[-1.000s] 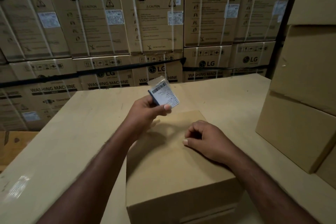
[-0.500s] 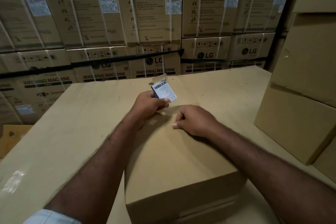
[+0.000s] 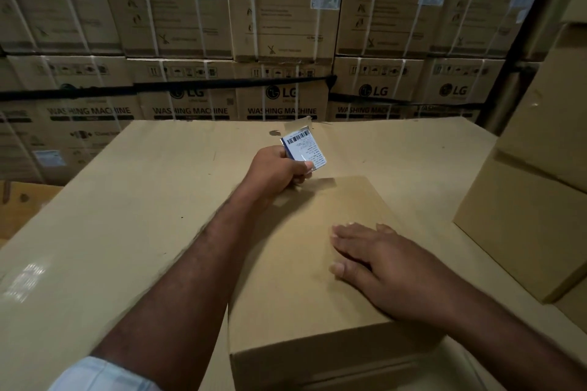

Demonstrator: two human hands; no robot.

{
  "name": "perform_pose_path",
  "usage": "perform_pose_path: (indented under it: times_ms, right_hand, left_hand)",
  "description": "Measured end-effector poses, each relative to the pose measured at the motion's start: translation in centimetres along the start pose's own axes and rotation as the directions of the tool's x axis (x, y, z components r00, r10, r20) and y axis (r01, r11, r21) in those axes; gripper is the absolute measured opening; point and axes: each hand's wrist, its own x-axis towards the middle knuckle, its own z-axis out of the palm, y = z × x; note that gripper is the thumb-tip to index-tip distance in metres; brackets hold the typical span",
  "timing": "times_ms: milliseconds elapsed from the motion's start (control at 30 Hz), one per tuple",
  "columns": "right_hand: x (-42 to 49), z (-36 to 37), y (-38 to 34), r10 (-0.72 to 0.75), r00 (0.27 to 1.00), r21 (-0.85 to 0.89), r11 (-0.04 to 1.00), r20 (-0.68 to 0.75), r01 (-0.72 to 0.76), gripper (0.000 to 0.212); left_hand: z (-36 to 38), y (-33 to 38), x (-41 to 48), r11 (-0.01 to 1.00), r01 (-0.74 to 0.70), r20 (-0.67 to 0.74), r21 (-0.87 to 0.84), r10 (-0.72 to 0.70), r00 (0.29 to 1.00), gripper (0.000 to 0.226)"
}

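Note:
A small plain cardboard box [image 3: 305, 289] stands on a large cardboard surface [image 3: 127, 216] in front of me. My left hand [image 3: 276, 173] grips a small white barcode label with a dark backing [image 3: 304, 148], holding it up just beyond the box's far left corner. A strip of clear tape [image 3: 300, 124] sticks up behind the label. My right hand [image 3: 378, 260] lies flat on the box's top, fingers straight and pointing left, holding nothing.
Stacked plain cartons [image 3: 540, 174] rise at the right, close to the small box. A wall of strapped LG washing machine cartons [image 3: 279, 41] fills the background behind the large surface. An orange-brown carton [image 3: 22, 203] sits lower at the far left.
My right hand uncurled from a fist near the box's far edge and slid back toward me, now flat on the top. My left hand keeps the label near the far corner.

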Motion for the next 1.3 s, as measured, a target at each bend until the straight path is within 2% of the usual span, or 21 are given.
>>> perform_pose_path:
  times_ms: [133, 333, 467, 600, 767, 867, 1033, 1133, 1233, 1300]
  right_hand:
    - [2.2, 0.0, -0.6, -0.006, 0.993, -0.092, 0.996, 0.121, 0.018, 0.064]
    - [8.4, 0.6, -2.4, 0.052, 0.998, -0.153, 0.987, 0.044, -0.045, 0.074]
    - [4.7, 0.5, -3.2, 0.017, 0.995, -0.160, 0.987, 0.094, -0.002, 0.077]
    - [1.6, 0.1, -3.2, 0.036, 0.986, -0.229, 0.973, 0.165, 0.003, 0.102]
    - [6.6, 0.8, -3.2, 0.030, 0.996, -0.171, 0.985, 0.086, -0.015, 0.082]
    - [8.5, 1.3, -3.8, 0.020, 0.999, -0.169, 0.986, 0.047, -0.011, 0.081]
    - [3.2, 1.2, -2.8, -0.048, 0.989, -0.158, 0.985, 0.141, 0.071, 0.073]
    - [2.8, -0.1, -0.5, 0.033, 0.988, -0.145, 0.989, 0.154, -0.010, 0.066]
    - [6.6, -0.4, 0.0, 0.188, 0.979, -0.151, 0.973, 0.085, -0.173, 0.071]
    - [8.0, 0.6, -2.5, 0.160, 0.985, -0.169, 0.975, 0.068, -0.146, 0.076]
  left_hand:
    - [0.1, 0.2, 0.1, 0.999, 0.016, 0.060, 0.030, -0.018, 0.998, 0.017]
    - [-0.3, 0.0, 0.1, 0.999, -0.006, 0.032, 0.035, 0.004, 0.999, 0.016]
    - [-0.3, -0.8, 0.5, 0.999, -0.034, 0.002, 0.026, 0.034, 0.999, 0.015]
    - [-0.4, -1.0, 0.8, 0.999, -0.042, 0.018, 0.034, 0.042, 0.999, 0.019]
    - [-0.1, -0.2, 0.4, 0.993, -0.048, 0.044, 0.104, 0.043, 0.998, 0.019]
    - [-0.4, -0.7, 0.7, 0.993, -0.072, 0.002, 0.096, 0.072, 0.997, 0.018]
    - [-0.5, -1.7, 1.7, 0.974, -0.104, -0.033, 0.201, 0.113, 0.993, 0.019]
    - [-0.5, -1.7, 1.7, 0.976, -0.109, -0.020, 0.189, 0.115, 0.993, 0.018]
    - [-0.5, -1.5, 1.5, 0.979, -0.104, -0.020, 0.178, 0.110, 0.994, 0.022]
    - [-0.5, -1.5, 1.5, 0.978, -0.106, -0.038, 0.177, 0.114, 0.993, 0.023]
